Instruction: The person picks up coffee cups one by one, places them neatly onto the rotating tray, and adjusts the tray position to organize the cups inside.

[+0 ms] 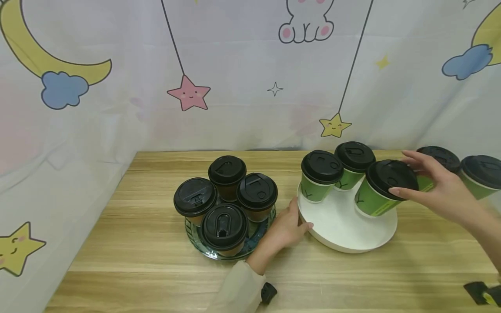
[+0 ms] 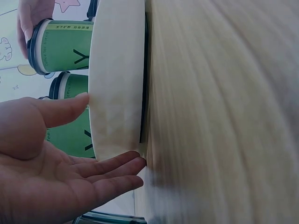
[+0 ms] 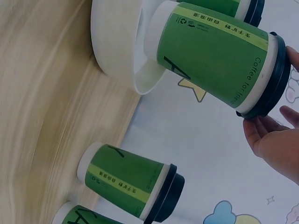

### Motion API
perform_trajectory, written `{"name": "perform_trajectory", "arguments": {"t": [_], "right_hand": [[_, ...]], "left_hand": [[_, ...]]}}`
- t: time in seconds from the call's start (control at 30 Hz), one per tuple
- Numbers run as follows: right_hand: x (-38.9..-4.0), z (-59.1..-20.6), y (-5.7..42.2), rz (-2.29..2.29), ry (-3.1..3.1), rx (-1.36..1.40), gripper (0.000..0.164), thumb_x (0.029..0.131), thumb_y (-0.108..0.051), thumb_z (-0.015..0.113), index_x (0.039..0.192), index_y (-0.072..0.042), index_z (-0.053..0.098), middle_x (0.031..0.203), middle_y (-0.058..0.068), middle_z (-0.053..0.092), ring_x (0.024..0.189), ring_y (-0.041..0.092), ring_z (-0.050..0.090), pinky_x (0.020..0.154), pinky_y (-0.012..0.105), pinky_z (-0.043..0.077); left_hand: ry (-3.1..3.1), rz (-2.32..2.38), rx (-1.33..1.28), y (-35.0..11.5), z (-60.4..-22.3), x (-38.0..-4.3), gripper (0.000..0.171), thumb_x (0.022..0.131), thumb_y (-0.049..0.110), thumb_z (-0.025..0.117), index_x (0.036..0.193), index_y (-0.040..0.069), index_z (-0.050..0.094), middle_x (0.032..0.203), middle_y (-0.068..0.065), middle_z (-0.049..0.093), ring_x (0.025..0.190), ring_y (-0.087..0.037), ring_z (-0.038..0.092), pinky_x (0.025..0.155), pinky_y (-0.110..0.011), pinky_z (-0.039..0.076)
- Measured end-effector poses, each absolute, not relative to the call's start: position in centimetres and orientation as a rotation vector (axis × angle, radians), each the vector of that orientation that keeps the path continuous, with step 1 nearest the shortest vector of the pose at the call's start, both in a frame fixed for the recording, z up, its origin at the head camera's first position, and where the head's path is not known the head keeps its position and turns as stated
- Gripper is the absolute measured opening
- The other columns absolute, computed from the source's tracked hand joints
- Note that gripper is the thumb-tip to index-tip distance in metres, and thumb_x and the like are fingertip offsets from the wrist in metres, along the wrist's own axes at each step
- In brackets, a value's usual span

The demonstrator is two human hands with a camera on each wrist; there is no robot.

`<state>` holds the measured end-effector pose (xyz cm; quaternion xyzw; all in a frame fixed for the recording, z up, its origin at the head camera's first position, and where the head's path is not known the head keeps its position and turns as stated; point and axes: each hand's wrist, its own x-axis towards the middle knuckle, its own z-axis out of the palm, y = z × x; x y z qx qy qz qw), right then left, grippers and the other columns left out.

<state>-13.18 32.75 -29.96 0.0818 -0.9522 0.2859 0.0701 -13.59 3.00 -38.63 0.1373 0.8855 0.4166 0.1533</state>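
Observation:
My right hand grips a green paper coffee cup by its black lid, thumb on the near side and fingers round the far side. Slightly tilted, that cup is over the right part of a round white tray, its base close to the tray's surface. Two more lidded green cups stand at the back of the tray. At the tray's left edge, my left hand holds the side, with the thumb at the rim and the fingertips by the lower edge.
Left of the white tray, a glass plate bears several brown cups with black lids. Two further green cups stand on the wooden table at the right. A printed curtain hangs behind the table.

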Motion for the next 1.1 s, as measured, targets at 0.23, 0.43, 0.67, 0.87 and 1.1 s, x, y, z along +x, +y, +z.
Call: {"name": "perform_trajectory", "arguments": {"t": [0.23,0.43,0.67,0.87,1.1], "right_hand": [[-12.8,-30.5,31.7,0.892,-2.839,0.334,0.086,0.073,-0.020,0.078,0.142,-0.010,0.028,0.128,0.022,0.043,0.106,0.041,0.042,0.074,0.037,0.041],[-12.6,-31.3,30.6,0.986,-2.811,0.419,0.084,0.073,-0.017,0.078,0.142,-0.016,0.031,0.126,0.013,0.046,0.102,-0.005,0.040,0.081,0.061,0.032],[-12.2,-31.8,28.9,1.013,-2.787,0.519,0.082,0.072,-0.017,0.079,0.141,-0.017,0.034,0.126,0.003,0.047,0.102,-0.009,0.038,0.081,0.057,0.034],[-11.9,-31.9,27.7,1.047,-2.766,0.574,0.083,0.072,-0.016,0.079,0.141,-0.018,0.033,0.126,0.015,0.048,0.106,0.012,0.044,0.085,0.060,0.031],[-11.7,-32.0,26.6,0.993,-2.733,0.593,0.082,0.068,-0.016,0.081,0.138,-0.017,0.039,0.123,0.010,0.052,0.103,0.001,0.044,0.087,0.032,0.033]], "left_hand": [[2.534,1.213,0.393,2.9,-38.5,-13.5,0.081,0.085,0.026,0.065,0.143,-0.002,0.016,0.139,-0.023,0.036,0.126,-0.032,0.036,0.100,-0.043,0.033],[2.549,1.196,0.389,3.0,-38.6,-13.5,0.086,0.083,0.028,0.068,0.144,-0.003,0.015,0.138,-0.024,0.035,0.125,-0.033,0.036,0.099,-0.043,0.034],[2.552,1.199,0.385,3.0,-38.7,-13.5,0.094,0.078,0.028,0.073,0.144,-0.003,0.014,0.138,-0.024,0.035,0.125,-0.033,0.036,0.099,-0.043,0.034],[2.557,1.203,0.419,2.9,-38.8,-13.5,0.097,0.075,0.028,0.075,0.143,-0.003,0.014,0.136,-0.024,0.038,0.123,-0.033,0.039,0.098,-0.041,0.036],[2.552,1.212,0.443,2.8,-38.8,-13.5,0.098,0.074,0.028,0.076,0.144,-0.003,0.014,0.135,-0.024,0.039,0.122,-0.033,0.040,0.096,-0.041,0.037]]}}
